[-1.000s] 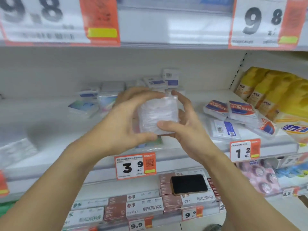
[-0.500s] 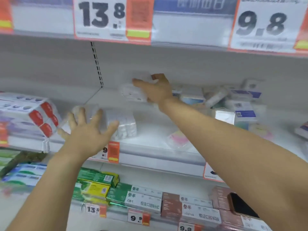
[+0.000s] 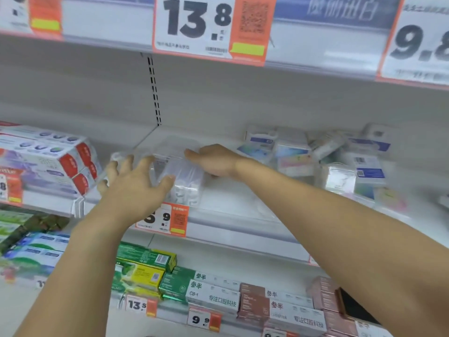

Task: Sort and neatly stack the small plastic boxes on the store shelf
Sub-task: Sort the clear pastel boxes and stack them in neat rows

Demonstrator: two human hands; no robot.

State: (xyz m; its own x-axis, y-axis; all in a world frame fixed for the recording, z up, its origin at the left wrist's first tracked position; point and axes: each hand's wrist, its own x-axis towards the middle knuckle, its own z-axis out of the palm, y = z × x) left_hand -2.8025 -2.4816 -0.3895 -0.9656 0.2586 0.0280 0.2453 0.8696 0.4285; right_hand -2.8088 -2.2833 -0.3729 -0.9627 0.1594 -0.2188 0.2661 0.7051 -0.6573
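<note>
A stack of clear plastic boxes [image 3: 187, 183] stands at the left end of the white shelf [image 3: 233, 203], with a blurred clear box [image 3: 167, 147] on top. My left hand [image 3: 136, 188] is spread wide in front of the stack, its thumb tip against the front box. My right hand [image 3: 215, 161] is at the stack's right side. Its thumb points left onto the top box's edge and its fingers are hidden under the palm. Several small boxes with blue and pastel labels [image 3: 315, 156] lie jumbled further right on the same shelf.
White and red toothpaste cartons [image 3: 48, 161] fill the bay to the left, past the slotted upright [image 3: 154, 93]. Price tags [image 3: 165, 218] hang on the shelf edge. Green, white and brown cartons [image 3: 218, 295] sit on the shelf below.
My right hand has come forward from the back of the shelf to the right side of the clear stack. My left hand moved up and right, close to the stack's front.
</note>
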